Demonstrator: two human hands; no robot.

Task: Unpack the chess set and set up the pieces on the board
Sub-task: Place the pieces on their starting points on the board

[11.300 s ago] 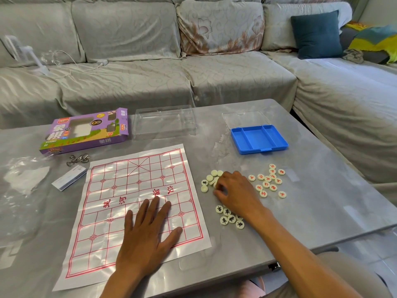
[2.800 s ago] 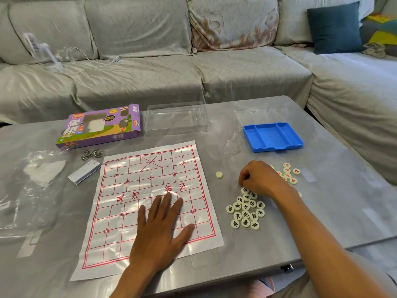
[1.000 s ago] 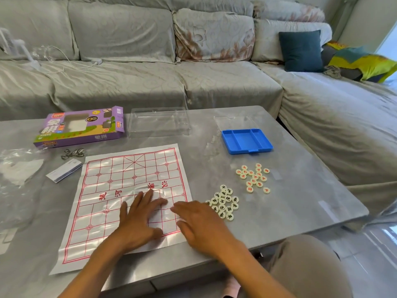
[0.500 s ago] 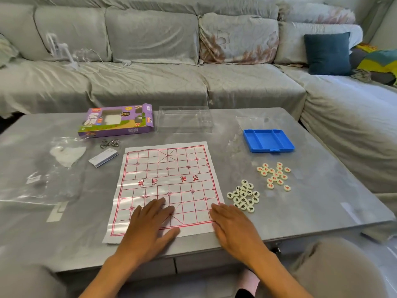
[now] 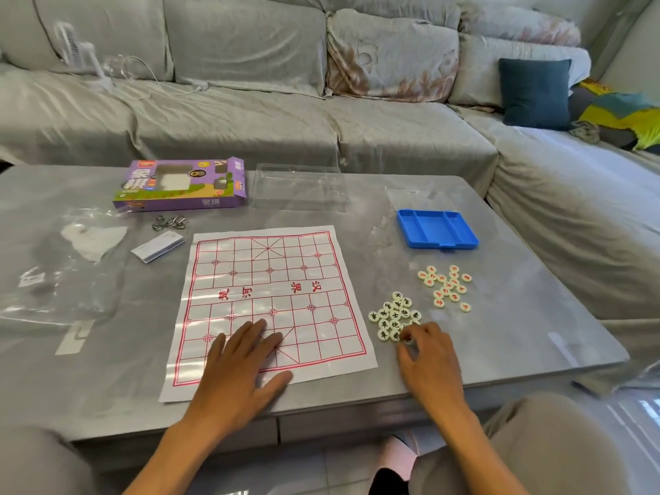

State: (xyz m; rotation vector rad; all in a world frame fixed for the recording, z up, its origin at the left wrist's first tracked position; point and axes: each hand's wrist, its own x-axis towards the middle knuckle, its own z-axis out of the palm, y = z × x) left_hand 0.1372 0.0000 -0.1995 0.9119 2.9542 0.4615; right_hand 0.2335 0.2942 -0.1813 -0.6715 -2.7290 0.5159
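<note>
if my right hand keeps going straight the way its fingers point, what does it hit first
The right hand points up-left into the black-lettered pieces; it is already touching the nearest, apparently pinching one.

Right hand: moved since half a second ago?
Yes. The right hand left the near right corner of the board and went right, to the black-marked pieces, fingers curled on one.

grey table (image 5: 518, 326): board (image 5: 266, 298), pieces (image 5: 394, 316), tray (image 5: 436, 229), box (image 5: 182, 185)
</note>
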